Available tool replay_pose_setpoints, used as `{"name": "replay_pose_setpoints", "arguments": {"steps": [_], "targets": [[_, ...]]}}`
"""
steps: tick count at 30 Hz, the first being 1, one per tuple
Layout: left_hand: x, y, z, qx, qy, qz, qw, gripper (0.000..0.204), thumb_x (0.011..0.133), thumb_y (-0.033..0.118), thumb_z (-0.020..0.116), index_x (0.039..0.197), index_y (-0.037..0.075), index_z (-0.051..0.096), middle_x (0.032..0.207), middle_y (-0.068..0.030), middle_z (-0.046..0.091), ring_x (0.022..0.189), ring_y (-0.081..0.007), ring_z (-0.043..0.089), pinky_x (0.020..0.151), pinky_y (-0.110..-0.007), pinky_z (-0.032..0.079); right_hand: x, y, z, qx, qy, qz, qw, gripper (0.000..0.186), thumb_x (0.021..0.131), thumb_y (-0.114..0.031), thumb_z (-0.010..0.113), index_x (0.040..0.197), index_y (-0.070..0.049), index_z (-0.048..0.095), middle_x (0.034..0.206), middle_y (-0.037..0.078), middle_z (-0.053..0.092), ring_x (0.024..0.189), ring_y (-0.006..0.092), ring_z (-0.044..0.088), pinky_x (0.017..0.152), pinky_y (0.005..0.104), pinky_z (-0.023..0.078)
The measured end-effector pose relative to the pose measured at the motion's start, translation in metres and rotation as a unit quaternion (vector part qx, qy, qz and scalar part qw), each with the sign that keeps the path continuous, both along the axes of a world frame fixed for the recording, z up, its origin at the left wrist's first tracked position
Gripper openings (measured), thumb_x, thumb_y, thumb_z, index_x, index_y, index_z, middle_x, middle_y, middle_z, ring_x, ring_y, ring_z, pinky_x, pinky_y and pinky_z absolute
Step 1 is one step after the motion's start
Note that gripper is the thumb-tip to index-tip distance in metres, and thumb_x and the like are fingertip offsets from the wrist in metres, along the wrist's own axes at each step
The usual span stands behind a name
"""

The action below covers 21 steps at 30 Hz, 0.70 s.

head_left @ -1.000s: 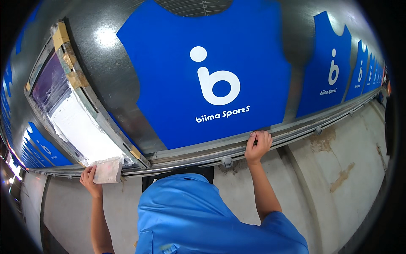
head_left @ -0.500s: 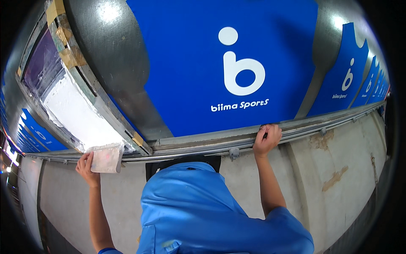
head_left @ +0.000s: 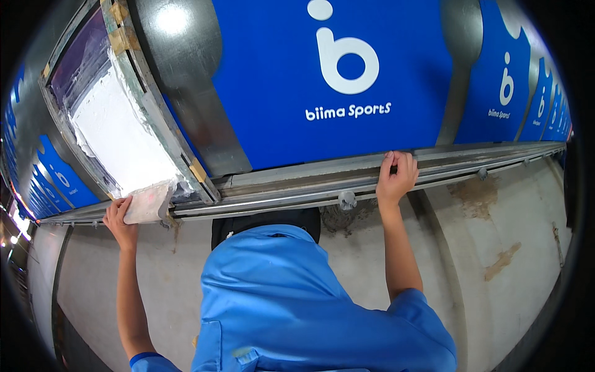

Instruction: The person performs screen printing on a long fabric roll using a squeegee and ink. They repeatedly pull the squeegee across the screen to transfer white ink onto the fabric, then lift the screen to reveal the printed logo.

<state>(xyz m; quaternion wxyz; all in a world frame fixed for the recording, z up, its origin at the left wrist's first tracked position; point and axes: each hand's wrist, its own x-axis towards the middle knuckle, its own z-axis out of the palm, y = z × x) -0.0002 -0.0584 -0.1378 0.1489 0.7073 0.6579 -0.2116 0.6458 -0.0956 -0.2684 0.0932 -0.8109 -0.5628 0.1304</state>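
Observation:
My left hand [head_left: 121, 222] is closed round the left side of a pale, stained squeegee [head_left: 149, 204] at the near end of a screen-printing frame [head_left: 149, 102]. Thick white ink [head_left: 118, 130] covers much of the mesh, with a purple strip bare at the far end. My right hand [head_left: 398, 177] is curled with its fingertips pinched at the near edge of a blue fabric piece [head_left: 273, 118], beside the metal rail [head_left: 279, 195]. Whatever lies between those fingertips is too small to make out. The fabric bears a white printed design.
More blue printed pieces [head_left: 496, 102] lie along the dark table [head_left: 183, 80] to the right, others [head_left: 59, 177] to the left. Small grey knobs [head_left: 348, 199] stick out below the rail. Brown tape [head_left: 124, 38] patches the frame's right side. Below is a stained pale floor [head_left: 496, 248].
The table, frame and both hands sit higher in the picture as the view has shifted. The squeegee appears tilted more. Both hands keep about the same places along the rail.

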Motion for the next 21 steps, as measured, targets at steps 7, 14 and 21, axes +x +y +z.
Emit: {"name": "replay_pose_setpoints", "arguments": {"steps": [7, 14, 21], "targets": [[-0.01, 0.002, -0.006, 0.009, -0.004, -0.017, 1.0, 0.054, 0.068, -0.002, 0.072, 0.118, 0.018, 0.073, 0.11, -0.0011, 0.065, 0.109, -0.0241, 0.059, 0.095, -0.039, 0.035, 0.0, 0.006, -0.008, 0.047, 0.012, -0.002, 0.999, 0.012, 0.09, -0.015, 0.067, 0.079, -0.013, 0.064, 0.073, -0.004, 0.056, 0.071, 0.0179, 0.052, 0.069, 0.0345, 0.035], [-0.008, 0.009, -0.014, 0.023, -0.033, -0.024, 0.999, 0.055, 0.066, -0.003, 0.071, 0.117, 0.017, 0.074, 0.108, -0.0018, 0.065, 0.107, -0.0242, 0.059, 0.092, -0.037, 0.037, 0.0, 0.009, -0.005, 0.051, 0.015, 0.0, 0.999, 0.015, 0.091, -0.016, 0.068, 0.077, -0.014, 0.064, 0.071, -0.005, 0.054, 0.069, 0.0166, 0.051, 0.069, 0.0336, 0.034], [-0.011, 0.01, -0.012, 0.028, -0.035, -0.029, 0.999, 0.052, 0.066, -0.002, 0.071, 0.115, 0.015, 0.074, 0.103, -0.0024, 0.065, 0.102, -0.0246, 0.059, 0.088, -0.037, 0.038, -0.004, 0.009, -0.001, 0.047, 0.036, -0.002, 0.998, 0.015, 0.092, -0.014, 0.068, 0.078, -0.012, 0.065, 0.07, -0.004, 0.053, 0.067, 0.0164, 0.05, 0.07, 0.0332, 0.035]]}}
